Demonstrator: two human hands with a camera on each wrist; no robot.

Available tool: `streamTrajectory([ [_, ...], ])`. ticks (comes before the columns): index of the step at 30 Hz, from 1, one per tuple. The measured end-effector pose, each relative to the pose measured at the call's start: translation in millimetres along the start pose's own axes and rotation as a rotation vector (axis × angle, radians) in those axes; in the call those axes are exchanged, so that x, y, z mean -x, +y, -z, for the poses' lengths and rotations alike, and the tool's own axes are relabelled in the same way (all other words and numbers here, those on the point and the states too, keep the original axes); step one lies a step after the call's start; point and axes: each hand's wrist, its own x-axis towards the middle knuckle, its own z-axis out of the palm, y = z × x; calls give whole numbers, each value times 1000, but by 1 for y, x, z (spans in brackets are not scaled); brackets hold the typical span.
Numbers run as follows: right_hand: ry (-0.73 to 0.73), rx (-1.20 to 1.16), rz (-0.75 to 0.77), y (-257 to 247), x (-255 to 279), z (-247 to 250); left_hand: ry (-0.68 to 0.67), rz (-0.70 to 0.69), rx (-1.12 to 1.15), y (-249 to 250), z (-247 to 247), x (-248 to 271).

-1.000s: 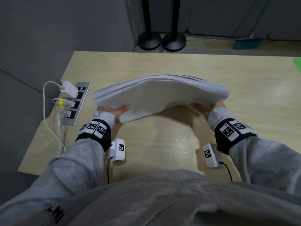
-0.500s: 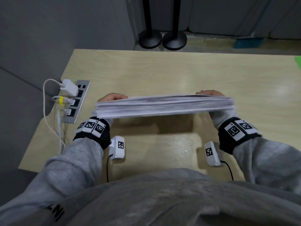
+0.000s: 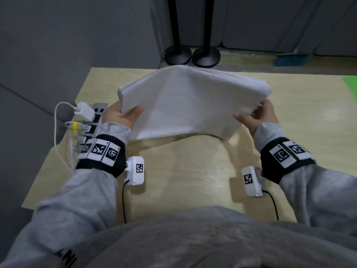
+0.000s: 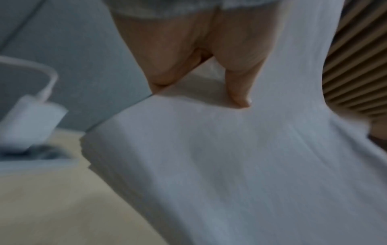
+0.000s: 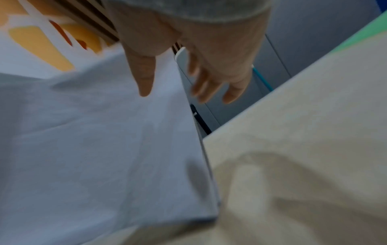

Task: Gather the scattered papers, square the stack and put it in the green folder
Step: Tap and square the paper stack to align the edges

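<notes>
A thick stack of white papers (image 3: 189, 101) hangs above the wooden table (image 3: 183, 180), bowed upward in the middle with its broad face tilted toward me. My left hand (image 3: 123, 117) grips its left side, thumb on the near face and fingers hidden behind. My right hand (image 3: 257, 117) grips the right side the same way. The left wrist view shows the left hand (image 4: 188, 49) with its thumb pressed on the stack (image 4: 230, 165). In the right wrist view the right hand (image 5: 188, 41) has its thumb on the stack (image 5: 104, 140) and its fingers past the edge. A corner of the green folder (image 3: 350, 82) lies at the far right.
A power strip (image 3: 92, 124) with a white charger (image 3: 85, 111) and cables sits at the table's left edge. Two black stand bases (image 3: 177, 55) stand on the floor beyond the far edge, and a blue object (image 3: 291, 59) lies to their right.
Half a second ago the stack was held level and edge-on to me; now it is lifted and tipped up, its face toward me, bowed between both hands.
</notes>
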Motion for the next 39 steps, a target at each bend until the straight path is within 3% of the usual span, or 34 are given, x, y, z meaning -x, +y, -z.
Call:
streamTrajectory([
  [4,165,82,283,-31,11,4,23,-504,-244,42,27,-7],
  [7,99,205,679,-66,30,-3,-14,-741,-582,75,31,-2],
  [9,-4,244,873,-86,47,-13,-44,-827,-715,93,30,7],
  [11,-94,208,963,-99,62,-21,-96,-843,-765,102,26,15],
  [13,-126,136,976,-104,72,-25,-129,-870,-764,105,23,21],
  [15,-130,19,872,-105,76,-24,-116,-889,-693,106,24,26],
  [18,-48,-143,669,-108,76,-18,-48,-839,-615,102,35,27],
  [21,8,-313,543,-107,69,-9,-17,-661,-445,94,48,26],
  [25,9,-470,464,-104,64,0,56,-587,127,92,43,28],
  [27,-10,-540,418,-99,61,1,-28,-503,501,86,34,29],
  [29,-32,-557,378,-95,58,1,-158,-352,713,72,21,25],
  [32,-88,-538,362,-97,57,-1,-212,-201,545,63,7,32],
  [39,-74,-535,415,-98,62,-7,-162,-212,542,54,13,27],
])
